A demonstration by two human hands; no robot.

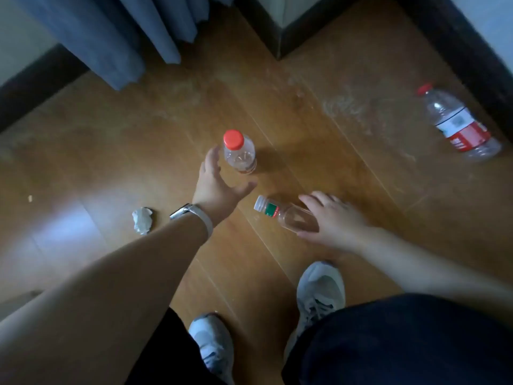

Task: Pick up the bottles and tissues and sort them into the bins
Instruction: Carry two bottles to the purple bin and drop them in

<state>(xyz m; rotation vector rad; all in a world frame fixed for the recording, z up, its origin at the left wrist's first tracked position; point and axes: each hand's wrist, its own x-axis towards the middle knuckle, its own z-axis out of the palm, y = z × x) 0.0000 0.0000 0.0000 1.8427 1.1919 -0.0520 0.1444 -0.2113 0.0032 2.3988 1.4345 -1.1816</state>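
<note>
On the wooden floor [111,151], a small red-capped bottle [240,154] stands upright near the middle of the view. The left hand [219,187] reaches it from about 7 o'clock, with fingers and thumb spread wide on either side of it and not closed on it. A watch [186,211] sits on that wrist. At about 5 o'clock from the standing bottle, a white-capped bottle [280,213] lies on its side, its cap pointing toward 10 o'clock. The right hand [333,220] is spread over its base, with fairly straight fingers above and the thumb below. A crumpled tissue [143,220] lies at 9 o'clock from the left wrist. A larger red-labelled bottle [460,125] lies well apart at 2 o'clock, near the dark skirting. A blue curtain [111,37] hangs at 11 o'clock. Two grey shoes [320,290] show at 6 o'clock.
</note>
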